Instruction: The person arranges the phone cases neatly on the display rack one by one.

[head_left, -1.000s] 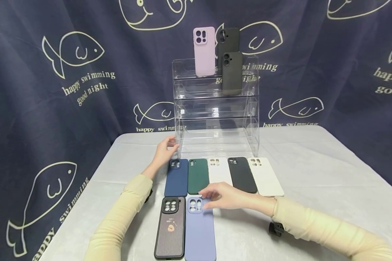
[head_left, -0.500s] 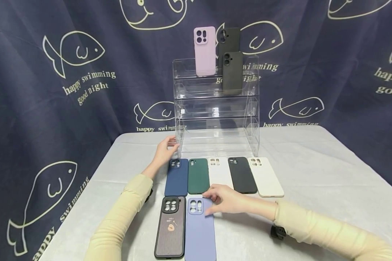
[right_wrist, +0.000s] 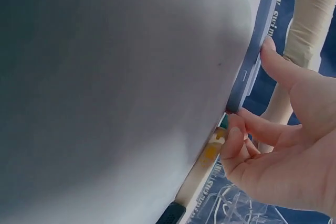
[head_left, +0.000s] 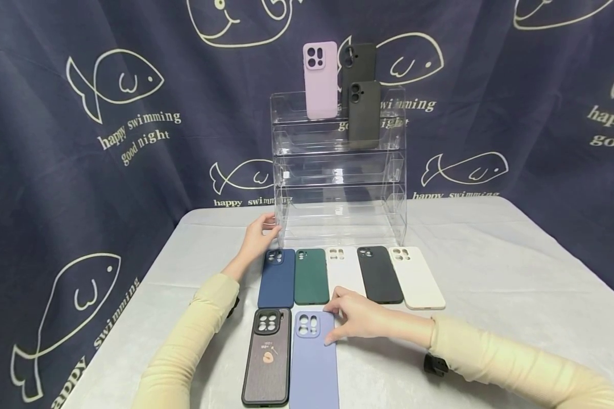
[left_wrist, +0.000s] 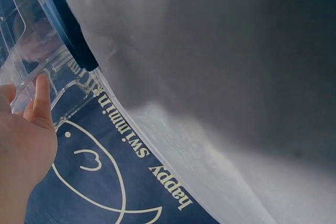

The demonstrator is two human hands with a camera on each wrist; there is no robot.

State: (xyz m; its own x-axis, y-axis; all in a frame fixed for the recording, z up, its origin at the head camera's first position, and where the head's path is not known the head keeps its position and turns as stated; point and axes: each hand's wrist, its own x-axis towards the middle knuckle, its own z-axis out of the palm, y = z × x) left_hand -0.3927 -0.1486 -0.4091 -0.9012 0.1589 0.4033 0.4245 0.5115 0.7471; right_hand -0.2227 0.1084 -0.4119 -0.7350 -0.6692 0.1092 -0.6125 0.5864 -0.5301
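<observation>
At the lower left side of the clear tiered display rack, my left hand grips the panel's edge; in the left wrist view the fingers lie along the transparent plastic. My right hand holds the upper right corner of a lavender-blue phone case lying on the table, thumb on its side edge and index finger at its top edge. The right wrist view shows that case edge-on between thumb and index finger. Left of it lies a dark phone case with a black frame.
Behind, in a row before the rack, lie phone cases in blue, green, white, black and cream. On the upper tiers stand a pink case and two black cases. A fish-print curtain hangs behind.
My right hand has moved slightly right and toward me along the lavender-blue case's corner, and the case's top end has shifted slightly the same way. My left hand stays at the rack.
</observation>
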